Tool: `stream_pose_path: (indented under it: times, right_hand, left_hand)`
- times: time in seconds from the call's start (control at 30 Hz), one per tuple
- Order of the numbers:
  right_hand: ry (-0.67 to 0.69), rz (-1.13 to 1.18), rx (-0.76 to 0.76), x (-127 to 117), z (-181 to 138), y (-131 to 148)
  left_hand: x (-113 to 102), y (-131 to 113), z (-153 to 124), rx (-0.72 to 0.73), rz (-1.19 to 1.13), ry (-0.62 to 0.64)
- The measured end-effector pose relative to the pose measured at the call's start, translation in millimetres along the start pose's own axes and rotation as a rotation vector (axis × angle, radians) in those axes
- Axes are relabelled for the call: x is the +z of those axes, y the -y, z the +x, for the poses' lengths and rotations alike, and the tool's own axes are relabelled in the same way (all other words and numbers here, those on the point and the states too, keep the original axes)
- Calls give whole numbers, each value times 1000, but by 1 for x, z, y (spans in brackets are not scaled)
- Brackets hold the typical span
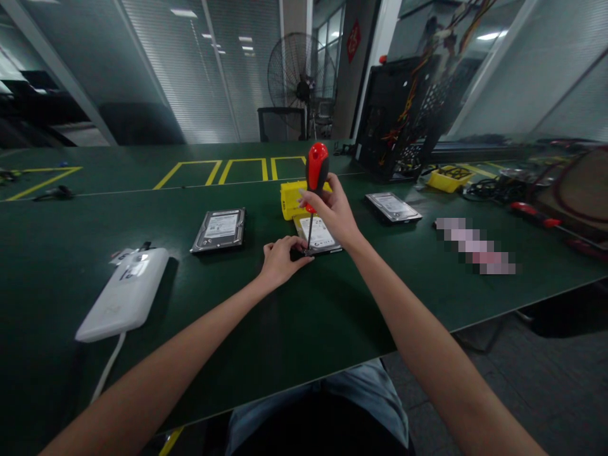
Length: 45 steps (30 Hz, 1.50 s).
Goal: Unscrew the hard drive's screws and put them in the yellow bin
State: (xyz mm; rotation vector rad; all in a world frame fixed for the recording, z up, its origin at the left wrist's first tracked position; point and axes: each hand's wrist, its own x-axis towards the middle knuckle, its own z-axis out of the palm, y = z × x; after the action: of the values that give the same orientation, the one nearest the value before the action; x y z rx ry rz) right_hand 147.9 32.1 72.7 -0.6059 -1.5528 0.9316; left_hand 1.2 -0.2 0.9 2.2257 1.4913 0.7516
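My right hand (341,214) is closed around a screwdriver (317,163) with a red and black handle. The screwdriver stands almost upright, its tip at the near left corner of a hard drive (323,235) lying on the table. At that same corner my left hand (279,261) grips the drive's edge, thumb and fingers close around the tip. Whether a screw sits under the tip is too small to tell. Right behind the drive is a yellow box (289,204), partly hidden by my right hand.
Other hard drives lie left (219,229) and right (392,208) on the green table (228,354). A white power bank (126,294) with a cable is at the left. An open computer case (394,120) stands back right, near a yellow tray (446,182) and another red screwdriver (534,215).
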Motion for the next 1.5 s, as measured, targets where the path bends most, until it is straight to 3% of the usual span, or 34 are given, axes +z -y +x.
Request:
stream_pose_path:
  times: [0.33,0.77,0.97,1.23,1.5]
  right_hand:
    - [-13,148,18,-3,3,-11]
    - [99,130,52,-3,1,-11]
    - [77,29,56,-3,1,-11]
    - [11,64,56,1,2,-11]
    - [44,27,74,-1,1,-11]
  left_hand:
    - [2,1,1,9,-7,-22]
    - [3,2,0,25,14,-19]
    - [3,3,1,22,11,-17]
    - [4,3,1,10,20,-26]
    - [4,4,1,21,6,-35]
